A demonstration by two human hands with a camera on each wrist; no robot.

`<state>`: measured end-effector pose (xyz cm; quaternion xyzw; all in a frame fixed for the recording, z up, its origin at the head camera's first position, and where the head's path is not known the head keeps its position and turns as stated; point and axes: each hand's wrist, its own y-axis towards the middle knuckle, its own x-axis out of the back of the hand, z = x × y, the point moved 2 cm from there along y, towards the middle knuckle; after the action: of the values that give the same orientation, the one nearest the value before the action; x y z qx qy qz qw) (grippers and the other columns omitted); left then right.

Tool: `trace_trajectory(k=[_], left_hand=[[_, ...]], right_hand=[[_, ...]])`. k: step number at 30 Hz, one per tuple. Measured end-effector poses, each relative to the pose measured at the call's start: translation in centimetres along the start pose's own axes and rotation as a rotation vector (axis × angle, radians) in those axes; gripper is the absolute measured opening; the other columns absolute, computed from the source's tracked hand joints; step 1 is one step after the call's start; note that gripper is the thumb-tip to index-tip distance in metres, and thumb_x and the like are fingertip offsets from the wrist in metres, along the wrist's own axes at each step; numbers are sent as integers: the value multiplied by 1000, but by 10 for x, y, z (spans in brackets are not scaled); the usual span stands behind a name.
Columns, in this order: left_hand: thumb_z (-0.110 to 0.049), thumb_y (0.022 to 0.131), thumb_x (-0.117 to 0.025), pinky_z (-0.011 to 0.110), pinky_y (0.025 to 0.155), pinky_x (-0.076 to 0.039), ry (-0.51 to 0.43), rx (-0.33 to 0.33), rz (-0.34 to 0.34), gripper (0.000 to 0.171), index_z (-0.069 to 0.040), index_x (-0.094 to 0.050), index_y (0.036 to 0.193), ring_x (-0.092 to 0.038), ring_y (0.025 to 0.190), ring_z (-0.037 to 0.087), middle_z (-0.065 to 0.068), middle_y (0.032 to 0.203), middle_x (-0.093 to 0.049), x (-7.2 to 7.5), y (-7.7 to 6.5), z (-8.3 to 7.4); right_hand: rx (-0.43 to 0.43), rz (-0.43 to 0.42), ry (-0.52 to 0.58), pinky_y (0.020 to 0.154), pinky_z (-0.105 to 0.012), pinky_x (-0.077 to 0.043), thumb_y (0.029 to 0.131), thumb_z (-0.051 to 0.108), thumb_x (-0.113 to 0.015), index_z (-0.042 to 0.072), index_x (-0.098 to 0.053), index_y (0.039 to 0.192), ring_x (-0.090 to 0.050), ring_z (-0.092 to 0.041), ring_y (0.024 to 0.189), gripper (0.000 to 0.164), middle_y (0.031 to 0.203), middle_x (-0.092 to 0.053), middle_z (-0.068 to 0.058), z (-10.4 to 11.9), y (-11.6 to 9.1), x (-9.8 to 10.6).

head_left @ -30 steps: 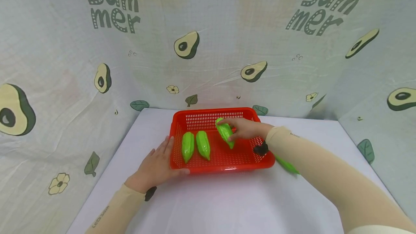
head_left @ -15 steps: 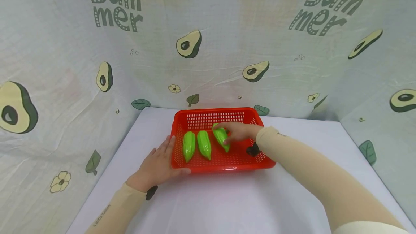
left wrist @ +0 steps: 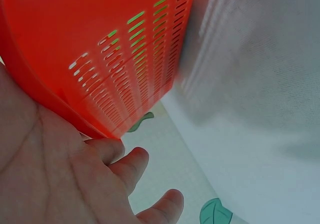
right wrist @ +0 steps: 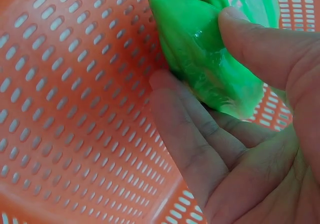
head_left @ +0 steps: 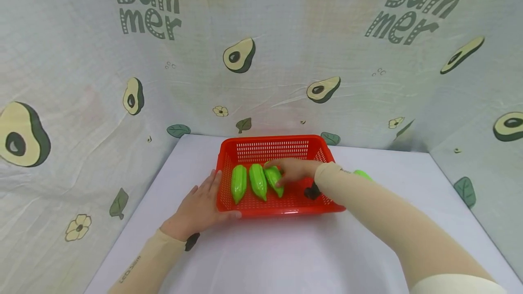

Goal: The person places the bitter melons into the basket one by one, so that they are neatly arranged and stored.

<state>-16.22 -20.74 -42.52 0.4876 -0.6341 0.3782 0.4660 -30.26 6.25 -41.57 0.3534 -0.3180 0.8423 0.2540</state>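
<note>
A red plastic basket (head_left: 286, 213) with slotted walls stands on the table. Inside it, a glossy green bitter melon (head_left: 239, 184) lies at the left, with a second bitter melon (head_left: 258, 182) beside it. My right hand (head_left: 293, 169) holds a third bitter melon (head_left: 272, 176) just right of that pair, its pointed tip toward me. In the right wrist view the thumb lies on top of this bitter melon (right wrist: 200, 48) and the fingers reach round its lower side. My left hand (head_left: 198, 208) rests with straight fingers against the basket's left rim, thumb along the front corner.
Right of the basket, another green piece (head_left: 362, 174) shows on the white table (head_left: 261, 257), mostly hidden behind the right forearm. A printed cloth (head_left: 278, 112) hangs close behind the basket and along both sides.
My right hand has carried the third bitter melon left and down, from the basket's middle right to beside the second one. The left hand keeps its place on the rim.
</note>
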Motion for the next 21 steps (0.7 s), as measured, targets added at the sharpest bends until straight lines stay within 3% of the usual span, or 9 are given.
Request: trace_trajectory(k=[21], left_hand=[[-86, 71, -58, 65, 110, -27, -7, 14, 5, 129, -2, -13, 159, -22, 147, 38, 18, 163, -19, 0, 0, -1]], right_hand=[[-17, -26, -27, 99, -42, -46, 86, 25, -81, 27, -42, 152, -51, -20, 114, 77, 127, -56, -2, 0, 7, -12]])
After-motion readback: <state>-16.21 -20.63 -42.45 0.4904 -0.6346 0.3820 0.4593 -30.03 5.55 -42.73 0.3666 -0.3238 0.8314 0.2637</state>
